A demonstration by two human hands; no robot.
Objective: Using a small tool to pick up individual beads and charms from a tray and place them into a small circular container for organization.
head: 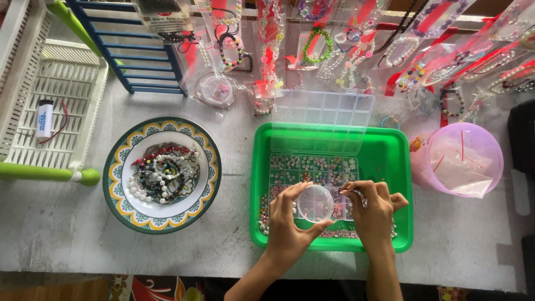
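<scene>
— Head view first: what do we have in our left hand (290,223)?

— We grip a small round clear plastic container (315,203) by its rim, thumb on one side, fingers curled over the other. It looks see-through and shallow, and it sits above the compartmented bead organizer (309,170) inside the green tray (390,161).

— And our right hand (374,209)?

— Its fingertips are pinched together just beside the container, over the organizer; whether a bead sits between them is too small for us to tell.

— What surrounds us?

— The organizer's clear lid (323,120) stands open behind. Left of the tray, on the grey surface (67,234), a patterned plate (120,200) carries beaded bracelets (164,173). To the right stands a pink tub (457,159).
</scene>
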